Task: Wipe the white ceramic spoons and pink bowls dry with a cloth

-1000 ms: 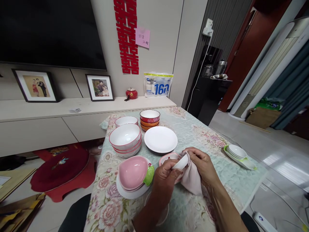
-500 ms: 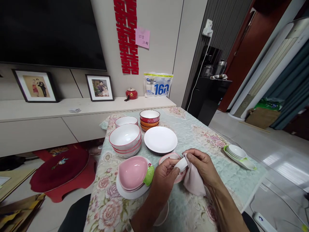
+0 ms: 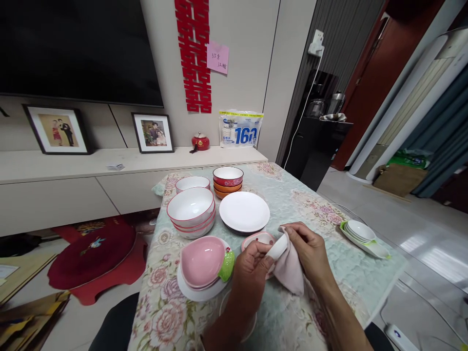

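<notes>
the left hand (image 3: 252, 267) is pinching a white dish (image 3: 278, 247), the right hand (image 3: 307, 245) gripping a cloth (image 3: 291, 274), above a floral tablecloth (image 3: 170, 317) near a cabinet (image 3: 54, 204).

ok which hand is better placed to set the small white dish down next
Left, I'd judge: the left hand grips the small white dish between thumb and fingers, while the right hand holds the cloth against it.

This looks like a home's living room: a large, flat black television (image 3: 76, 48), black-framed rectangular couple photographs (image 3: 153, 133) on a long, low white cabinet (image 3: 153, 163), and a pale-green quilted floral tablecloth (image 3: 358, 275).
</notes>
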`<state>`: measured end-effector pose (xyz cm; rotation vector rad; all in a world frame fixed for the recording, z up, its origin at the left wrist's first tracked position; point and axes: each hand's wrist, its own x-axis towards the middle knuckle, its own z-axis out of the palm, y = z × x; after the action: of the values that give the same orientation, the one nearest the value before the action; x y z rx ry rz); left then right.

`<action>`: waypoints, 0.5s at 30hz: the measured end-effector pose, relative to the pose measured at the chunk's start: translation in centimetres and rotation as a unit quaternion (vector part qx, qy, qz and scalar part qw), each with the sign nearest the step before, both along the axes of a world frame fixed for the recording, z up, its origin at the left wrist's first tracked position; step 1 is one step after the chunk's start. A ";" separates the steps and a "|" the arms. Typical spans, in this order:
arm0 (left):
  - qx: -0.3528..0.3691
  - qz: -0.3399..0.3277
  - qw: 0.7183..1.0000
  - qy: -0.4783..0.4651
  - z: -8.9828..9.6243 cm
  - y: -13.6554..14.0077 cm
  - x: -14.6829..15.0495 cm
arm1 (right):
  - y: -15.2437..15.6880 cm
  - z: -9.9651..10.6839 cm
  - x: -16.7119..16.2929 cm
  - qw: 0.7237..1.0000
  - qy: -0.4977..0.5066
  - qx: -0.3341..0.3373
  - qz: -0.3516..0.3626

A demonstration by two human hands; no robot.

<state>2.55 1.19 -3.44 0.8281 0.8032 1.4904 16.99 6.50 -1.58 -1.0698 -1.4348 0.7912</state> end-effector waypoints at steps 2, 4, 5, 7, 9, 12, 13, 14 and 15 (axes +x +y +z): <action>-0.012 -0.007 1.000 -0.020 0.1 -0.1 0.1 | 0.3 -0.4 0.2 1.000 0.016 -0.023 -0.009; -0.035 -0.004 0.999 -0.034 0.3 -0.1 0.0 | 0.0 -0.5 -0.2 0.999 0.019 -0.022 -0.017; -0.045 0.003 0.998 -0.037 0.5 -0.1 -0.1 | -0.3 -0.4 -0.5 1.000 0.009 -0.006 -0.017; -0.053 0.021 0.997 -0.043 0.8 -0.1 -0.3 | -1.0 0.0 -1.3 0.997 -0.041 0.061 0.000; -0.050 0.035 0.997 -0.052 1.0 -0.1 -0.3 | -1.7 0.5 -2.0 0.982 -0.116 0.144 0.037; -0.047 0.039 0.996 -0.069 1.1 -0.1 -0.2 | -2.0 0.7 -2.4 0.960 -0.181 0.204 0.067; -0.048 0.036 0.995 -0.078 1.0 -0.1 -0.1 | -1.9 0.6 -2.3 0.959 -0.183 0.207 0.058; -0.050 0.032 0.994 -0.088 1.1 -0.1 0.0 | -1.6 0.5 -2.1 0.962 -0.177 0.205 0.041; -0.052 0.028 0.993 -0.099 1.1 -0.1 0.1 | -1.4 0.3 -1.9 0.966 -0.168 0.194 0.020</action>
<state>2.63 1.08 -2.37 0.5737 0.7529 1.5399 15.11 5.14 -1.30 -0.8981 -1.8120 0.3387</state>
